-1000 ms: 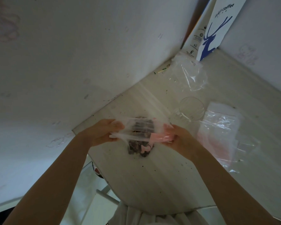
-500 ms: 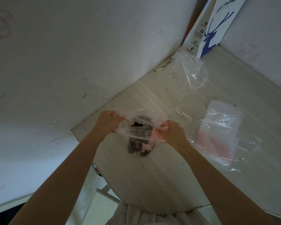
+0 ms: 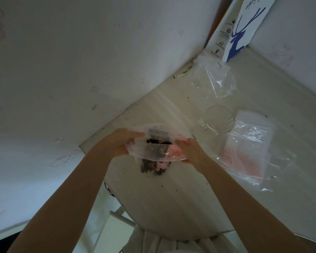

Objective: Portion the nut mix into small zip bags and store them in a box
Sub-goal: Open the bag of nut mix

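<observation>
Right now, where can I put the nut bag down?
Bare tabletop lies between the nut bag, held by the left hand and right hand, and the near rounded edge. Another strip runs along the left wall behind the bag. The right side is crowded: clear cup, stack of zip bags, empty plastic bag.

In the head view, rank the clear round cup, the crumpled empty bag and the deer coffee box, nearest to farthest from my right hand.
1. Clear cup: just beyond the right hand, which grips the nut bag, and slightly to its right.
2. Crumpled empty bag: farther back, toward the corner.
3. Coffee box: standing in the far corner by the walls.
</observation>
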